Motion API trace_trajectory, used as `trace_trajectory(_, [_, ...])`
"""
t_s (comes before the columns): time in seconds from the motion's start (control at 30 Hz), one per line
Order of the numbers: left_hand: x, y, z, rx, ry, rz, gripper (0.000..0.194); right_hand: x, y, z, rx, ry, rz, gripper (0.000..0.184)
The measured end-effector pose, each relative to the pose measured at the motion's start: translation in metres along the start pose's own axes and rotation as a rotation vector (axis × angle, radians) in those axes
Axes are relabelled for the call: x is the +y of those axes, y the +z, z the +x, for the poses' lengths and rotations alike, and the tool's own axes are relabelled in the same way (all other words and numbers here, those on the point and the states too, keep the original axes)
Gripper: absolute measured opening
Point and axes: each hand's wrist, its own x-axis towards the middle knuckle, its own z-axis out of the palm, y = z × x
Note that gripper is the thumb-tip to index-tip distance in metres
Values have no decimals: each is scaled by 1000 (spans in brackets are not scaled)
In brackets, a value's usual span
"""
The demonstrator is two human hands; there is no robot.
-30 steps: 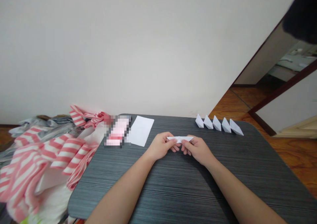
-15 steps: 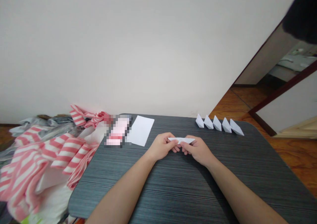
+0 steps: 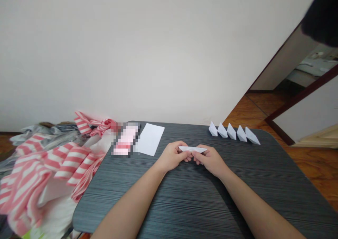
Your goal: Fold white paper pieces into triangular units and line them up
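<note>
Between my two hands is a small white paper boat (image 3: pixel 192 149), its long pointed ends out to either side. My left hand (image 3: pixel 175 156) pinches its left half, with the thumb on the near side. My right hand (image 3: pixel 208 158) grips the right half in the same way, and the two thumbs almost meet at the middle. Fingers behind and below the paper are partly hidden. Several finished-looking white paper boats (image 3: pixel 231 131) stand in a row at the table's back right. A stack of white paper (image 3: pixel 151 139) lies flat to the left of my hands.
The dark wood-grain table (image 3: pixel 169 203) stands against a pale wall (image 3: pixel 158 56). A blurred-out pink and white item (image 3: pixel 126 138) lies at its back left. Red-and-white striped cloth (image 3: pixel 63 161) and other fabrics are heaped beyond the left edge. Wooden floor (image 3: pixel 246 108) shows on the right.
Both thumbs have shifted slightly lower and inward along the paper boat, which has moved a touch to the left. The rest stays put.
</note>
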Motion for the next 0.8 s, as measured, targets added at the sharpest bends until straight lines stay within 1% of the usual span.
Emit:
trace_trajectory(0.13, [-1, 1, 1, -10, -4, -8, 26, 0, -1, 0, -5, 4, 1, 25])
trace_trajectory(0.3, [-2, 0, 1, 30, 4, 48, 41, 3, -3, -2, 8, 19, -27, 24])
trace_trajectory(0.33, [-1, -1, 0, 35, 5, 69, 39, 4, -3, -2, 4, 21, -35, 24])
trace_trajectory(0.43, [-1, -1, 0, 20, 6, 129, 25, 7, -3, -2, -22, 18, -48, 24])
trace_trajectory(0.5, [-1, -1, 0, 11, 8, 133, 21, 9, -3, 0, -16, 19, -42, 25])
trace_trajectory(0.63, [-1, -1, 0, 18, -3, 104, 21, 14, -2, 2, 43, 37, 16, 25])
trace_trajectory(0.73, [0, -1, -1, 4, -15, 141, 22, 14, -3, 2, 65, 47, 53, 24])
trace_trajectory(0.8, [0, -2, -1, -26, -24, 185, 24, 11, -3, 1, 56, 44, 51, 22])
